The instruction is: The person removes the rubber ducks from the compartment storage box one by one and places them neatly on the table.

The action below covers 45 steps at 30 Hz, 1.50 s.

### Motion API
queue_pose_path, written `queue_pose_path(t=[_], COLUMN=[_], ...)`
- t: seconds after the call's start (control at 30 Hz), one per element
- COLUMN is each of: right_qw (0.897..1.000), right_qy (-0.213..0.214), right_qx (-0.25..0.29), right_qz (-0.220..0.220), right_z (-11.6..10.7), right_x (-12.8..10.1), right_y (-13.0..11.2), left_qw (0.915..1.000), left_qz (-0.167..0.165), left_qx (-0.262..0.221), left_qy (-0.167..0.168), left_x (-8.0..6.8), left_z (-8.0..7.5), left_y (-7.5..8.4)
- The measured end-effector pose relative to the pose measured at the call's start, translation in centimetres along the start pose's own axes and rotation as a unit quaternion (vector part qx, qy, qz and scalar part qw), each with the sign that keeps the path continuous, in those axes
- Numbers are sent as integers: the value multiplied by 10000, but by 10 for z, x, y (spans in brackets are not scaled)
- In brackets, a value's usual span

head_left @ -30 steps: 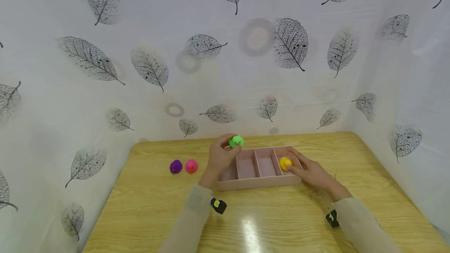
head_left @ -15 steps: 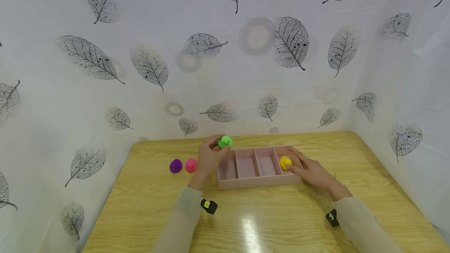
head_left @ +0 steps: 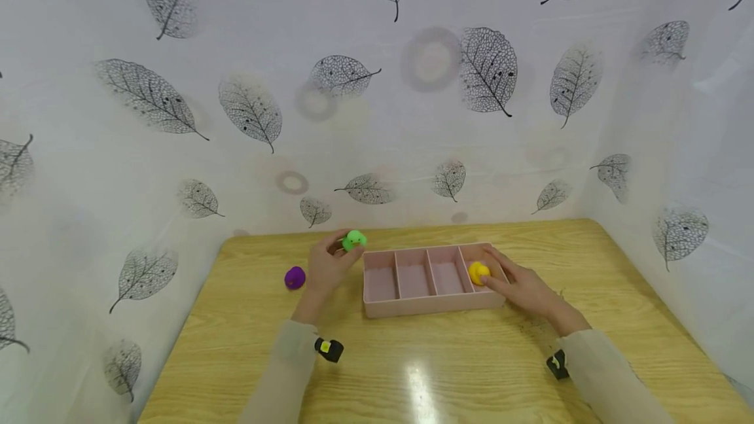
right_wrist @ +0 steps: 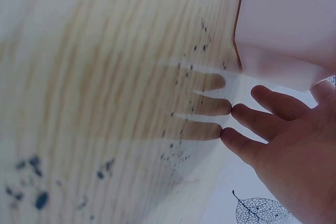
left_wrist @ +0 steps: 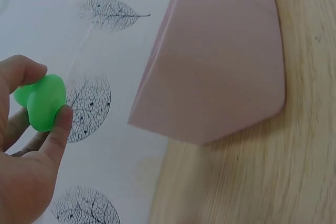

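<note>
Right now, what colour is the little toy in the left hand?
Bright green toy, pinched by the left hand; the left wrist view shows it best.

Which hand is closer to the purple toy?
Left. The left hand holds the green toy just right of the purple toy. The right hand rests at the far end of the pink tray, by the yellow toy.

The person's left hand [head_left: 326,265] is raised off the table, left of centre and toward the far side, its thumb and fingers [left_wrist: 59,129] curled in a pinch. The left forearm [head_left: 283,371] runs back toward the near edge in a pale sleeve, with a small black band at the wrist. The right hand [head_left: 518,286] lies low on the right, fingers [right_wrist: 260,124] straight and spread, pointing left and far. Its sleeved forearm [head_left: 607,378] angles back to the near right.
</note>
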State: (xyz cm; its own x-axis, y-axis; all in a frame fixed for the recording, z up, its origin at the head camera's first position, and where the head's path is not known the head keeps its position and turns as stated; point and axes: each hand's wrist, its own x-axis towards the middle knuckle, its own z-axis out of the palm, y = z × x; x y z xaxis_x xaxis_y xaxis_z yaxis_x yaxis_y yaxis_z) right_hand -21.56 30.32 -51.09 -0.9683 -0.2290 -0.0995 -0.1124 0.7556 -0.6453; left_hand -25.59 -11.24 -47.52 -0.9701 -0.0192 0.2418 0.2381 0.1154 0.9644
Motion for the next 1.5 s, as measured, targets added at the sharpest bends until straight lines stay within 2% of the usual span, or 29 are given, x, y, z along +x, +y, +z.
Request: queue_pose_path(t=[0.37, 0.67, 1.0, 1.17, 1.33, 1.5], right_qw=[10000, 10000, 9999, 9999, 9999, 9999], right_qy=[22, 50, 18, 1, -11, 10], right_qx=[-29, -71, 7, 41, 96, 98], right_qz=[-72, -29, -129, -99, -71, -72], right_z=[0, 0, 1, 0, -1, -1], right_x=[1, 2, 2, 0, -1, -2], right_y=[2, 0, 2, 2, 0, 1], left_qw=[9990, 9977, 9949, 9911, 9834, 9777], left_qz=[-272, -190, -414, -424, -377, -473], left_qx=[329, 589, 734, 1016, 1521, 1740], left_qy=[132, 274, 560, 741, 917, 1078], left_x=[-4, -5, -8, -9, -10, -13], left_z=[-31, -52, -72, -85, -99, -114], left_y=[-9, -18, -22, -26, -28, -28])
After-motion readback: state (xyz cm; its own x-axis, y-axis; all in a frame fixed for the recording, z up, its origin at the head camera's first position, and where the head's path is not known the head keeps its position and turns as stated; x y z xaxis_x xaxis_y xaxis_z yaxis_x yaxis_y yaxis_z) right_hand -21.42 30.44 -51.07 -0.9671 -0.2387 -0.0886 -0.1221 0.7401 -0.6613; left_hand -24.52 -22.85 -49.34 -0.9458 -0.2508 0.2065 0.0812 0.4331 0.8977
